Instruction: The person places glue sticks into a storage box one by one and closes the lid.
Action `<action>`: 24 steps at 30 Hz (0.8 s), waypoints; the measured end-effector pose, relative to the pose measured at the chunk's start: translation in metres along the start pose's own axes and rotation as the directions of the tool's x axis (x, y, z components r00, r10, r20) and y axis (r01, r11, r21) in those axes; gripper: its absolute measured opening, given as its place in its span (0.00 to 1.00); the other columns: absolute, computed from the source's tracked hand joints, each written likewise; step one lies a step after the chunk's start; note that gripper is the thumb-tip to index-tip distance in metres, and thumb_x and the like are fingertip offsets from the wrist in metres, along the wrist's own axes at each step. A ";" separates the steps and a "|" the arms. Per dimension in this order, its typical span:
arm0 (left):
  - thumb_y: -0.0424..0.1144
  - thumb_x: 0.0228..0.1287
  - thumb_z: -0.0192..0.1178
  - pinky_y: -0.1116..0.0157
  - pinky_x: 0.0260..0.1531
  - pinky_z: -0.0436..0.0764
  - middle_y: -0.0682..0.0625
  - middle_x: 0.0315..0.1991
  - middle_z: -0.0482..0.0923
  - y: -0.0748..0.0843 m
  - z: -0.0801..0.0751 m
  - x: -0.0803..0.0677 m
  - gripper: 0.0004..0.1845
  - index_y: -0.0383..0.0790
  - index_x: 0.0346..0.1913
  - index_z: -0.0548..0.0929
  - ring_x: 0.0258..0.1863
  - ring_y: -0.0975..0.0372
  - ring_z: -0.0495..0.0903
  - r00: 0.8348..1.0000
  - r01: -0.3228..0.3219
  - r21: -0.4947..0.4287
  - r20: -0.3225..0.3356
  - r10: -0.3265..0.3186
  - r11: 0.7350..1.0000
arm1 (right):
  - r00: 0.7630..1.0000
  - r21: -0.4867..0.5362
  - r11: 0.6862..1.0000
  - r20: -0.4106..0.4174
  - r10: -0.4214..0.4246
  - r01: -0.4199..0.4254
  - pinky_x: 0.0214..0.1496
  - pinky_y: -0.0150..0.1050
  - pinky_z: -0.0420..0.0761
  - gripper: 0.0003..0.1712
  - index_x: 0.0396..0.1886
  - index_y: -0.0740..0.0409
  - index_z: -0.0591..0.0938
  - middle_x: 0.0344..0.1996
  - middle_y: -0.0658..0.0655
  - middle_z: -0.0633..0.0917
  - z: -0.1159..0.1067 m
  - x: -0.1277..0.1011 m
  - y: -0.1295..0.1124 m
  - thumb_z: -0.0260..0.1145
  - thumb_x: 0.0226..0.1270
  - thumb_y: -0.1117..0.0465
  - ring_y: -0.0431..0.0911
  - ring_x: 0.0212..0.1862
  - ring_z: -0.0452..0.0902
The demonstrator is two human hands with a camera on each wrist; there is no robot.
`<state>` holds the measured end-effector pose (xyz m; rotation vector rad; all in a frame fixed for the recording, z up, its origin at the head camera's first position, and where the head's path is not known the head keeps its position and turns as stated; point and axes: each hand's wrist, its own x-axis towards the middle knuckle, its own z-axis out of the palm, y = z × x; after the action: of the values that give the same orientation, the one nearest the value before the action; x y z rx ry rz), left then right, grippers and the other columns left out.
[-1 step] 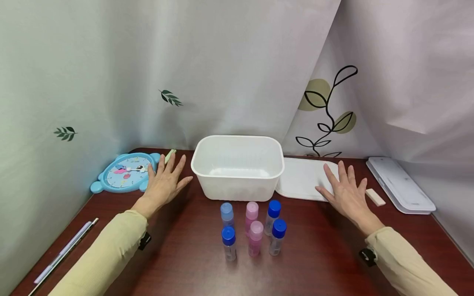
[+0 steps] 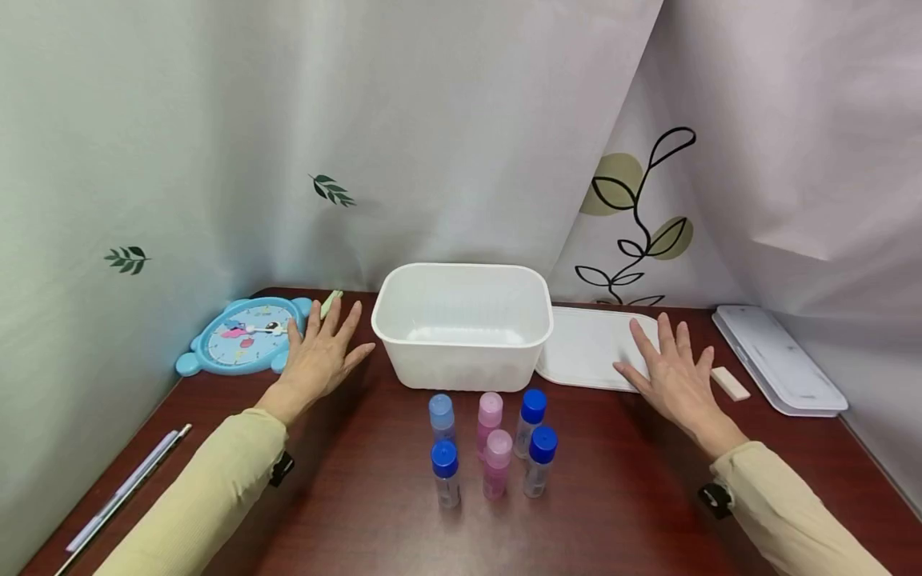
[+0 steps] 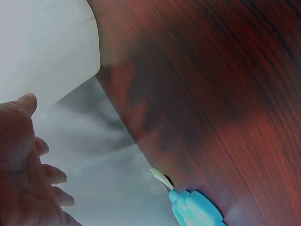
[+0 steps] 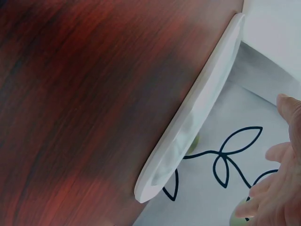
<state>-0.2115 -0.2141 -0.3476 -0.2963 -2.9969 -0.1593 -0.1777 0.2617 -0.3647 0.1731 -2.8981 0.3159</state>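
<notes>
Six small bottles [image 2: 490, 444] stand in two rows of three on the table [image 2: 634, 496], before one white tub [image 2: 463, 324]: three blue-capped, one pale blue, two pink. Both hands are flat, fingers spread, gripping nothing: left hand [image 2: 319, 356] beside the clock [image 2: 241, 336], right hand [image 2: 670, 376] at the lid [image 2: 583, 344]. Only the right wrist view shows that lid's edge [image 4: 197, 113] side-on.
</notes>
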 end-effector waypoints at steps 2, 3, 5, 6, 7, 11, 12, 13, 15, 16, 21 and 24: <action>0.57 0.69 0.47 0.31 0.62 0.33 0.35 0.74 0.40 0.000 0.000 0.000 0.38 0.44 0.75 0.48 0.72 0.38 0.34 1.000 -0.001 -0.004 0.000 0.001 1.000 | 1.000 0.017 1.000 0.004 -0.001 0.001 0.59 0.78 0.42 0.41 0.73 0.56 0.56 0.70 0.76 0.49 -0.001 0.000 0.000 0.56 0.67 0.42 0.73 0.70 0.39; 0.57 0.69 0.47 0.32 0.62 0.33 0.35 0.74 0.40 -0.001 0.000 0.000 0.38 0.44 0.75 0.48 0.72 0.37 0.34 1.000 -0.003 -0.006 0.000 0.003 1.000 | 1.000 0.028 1.000 0.001 -0.005 0.005 0.59 0.78 0.42 0.41 0.72 0.56 0.56 0.69 0.76 0.49 -0.001 0.001 0.000 0.56 0.67 0.42 0.73 0.70 0.40; 0.56 0.70 0.47 0.32 0.62 0.35 0.35 0.74 0.40 -0.002 -0.001 0.000 0.38 0.42 0.74 0.48 0.71 0.37 0.35 1.000 -0.007 -0.036 -0.006 0.007 0.999 | 0.999 0.082 0.996 -0.022 -0.026 0.027 0.60 0.77 0.44 0.40 0.71 0.59 0.58 0.69 0.77 0.51 -0.003 0.000 -0.001 0.57 0.68 0.44 0.72 0.70 0.42; 0.56 0.70 0.47 0.32 0.63 0.36 0.34 0.74 0.41 -0.003 -0.002 0.001 0.38 0.41 0.74 0.49 0.71 0.36 0.36 1.000 -0.013 -0.065 -0.016 0.012 0.998 | 0.997 0.123 0.991 -0.057 -0.046 0.053 0.61 0.75 0.47 0.38 0.70 0.61 0.60 0.68 0.77 0.53 -0.004 0.000 -0.002 0.59 0.67 0.47 0.72 0.69 0.45; 0.55 0.70 0.48 0.33 0.64 0.39 0.34 0.73 0.42 -0.003 -0.003 0.001 0.37 0.40 0.74 0.50 0.71 0.36 0.38 1.000 -0.018 -0.113 -0.027 0.015 0.993 | 0.992 0.165 0.982 -0.103 -0.072 0.089 0.61 0.72 0.52 0.36 0.68 0.62 0.63 0.67 0.76 0.58 -0.006 0.000 -0.004 0.61 0.67 0.51 0.70 0.68 0.51; 0.49 0.71 0.49 0.41 0.67 0.52 0.35 0.72 0.50 -0.006 -0.010 0.006 0.33 0.35 0.72 0.56 0.71 0.41 0.48 0.994 -0.056 -0.431 -0.105 0.011 0.901 | 0.943 0.356 0.891 -0.272 -0.190 0.282 0.52 0.42 0.76 0.24 0.57 0.65 0.76 0.54 0.67 0.79 -0.013 0.001 -0.018 0.67 0.60 0.65 0.46 0.50 0.77; 0.49 0.71 0.49 0.43 0.67 0.55 0.36 0.72 0.52 -0.005 -0.012 0.008 0.33 0.35 0.72 0.56 0.72 0.43 0.49 0.994 -0.062 -0.530 -0.112 0.003 0.845 | 0.934 0.426 0.842 -0.274 -0.227 0.330 0.46 0.35 0.78 0.21 0.54 0.65 0.78 0.50 0.65 0.81 -0.015 0.002 -0.023 0.67 0.59 0.68 0.41 0.45 0.79; 0.48 0.71 0.49 0.45 0.67 0.56 0.38 0.72 0.53 -0.005 -0.014 0.010 0.32 0.35 0.72 0.56 0.72 0.46 0.51 0.994 -0.064 -0.626 -0.111 -0.008 0.777 | 0.931 0.508 0.782 -0.248 -0.267 0.360 0.43 0.30 0.79 0.19 0.52 0.65 0.79 0.47 0.64 0.83 -0.017 0.003 -0.029 0.66 0.60 0.69 0.35 0.41 0.79; 0.48 0.71 0.49 0.49 0.67 0.58 0.42 0.72 0.54 -0.003 -0.017 0.014 0.33 0.38 0.72 0.55 0.72 0.50 0.53 0.996 -0.056 -0.782 -0.090 -0.024 0.621 | 0.921 0.672 0.645 -0.157 -0.356 0.363 0.43 0.25 0.79 0.16 0.49 0.66 0.80 0.44 0.64 0.84 -0.021 0.005 -0.040 0.64 0.61 0.70 0.33 0.44 0.79; 0.49 0.71 0.49 0.51 0.67 0.59 0.43 0.73 0.54 -0.002 -0.018 0.016 0.33 0.39 0.73 0.54 0.72 0.51 0.54 0.998 -0.039 -0.841 -0.064 -0.026 0.540 | 0.908 0.750 0.569 -0.097 -0.409 0.336 0.45 0.27 0.80 0.15 0.50 0.67 0.80 0.44 0.66 0.84 -0.023 0.005 -0.046 0.63 0.62 0.71 0.33 0.45 0.80; 0.46 0.72 0.48 0.55 0.67 0.59 0.47 0.75 0.46 0.007 -0.015 0.028 0.35 0.40 0.74 0.48 0.73 0.53 0.50 0.999 0.034 -0.976 0.038 0.017 0.215 | 0.768 0.926 0.336 0.087 -0.634 0.173 0.52 0.35 0.80 0.19 0.54 0.72 0.75 0.49 0.69 0.81 -0.019 0.006 -0.068 0.62 0.63 0.72 0.45 0.51 0.81; 0.44 0.73 0.47 0.54 0.68 0.56 0.46 0.76 0.43 0.013 -0.009 0.033 0.34 0.38 0.74 0.46 0.73 0.53 0.48 0.997 0.059 -0.993 0.063 0.033 0.104 | 0.702 0.952 0.286 0.132 -0.700 0.106 0.53 0.36 0.79 0.22 0.56 0.75 0.73 0.50 0.68 0.80 -0.012 0.007 -0.076 0.62 0.63 0.71 0.45 0.51 0.81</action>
<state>-0.2396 -0.1963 -0.3329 -0.3514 -2.2898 -2.2772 -0.1716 0.1902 -0.3367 1.4296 -2.5181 2.0222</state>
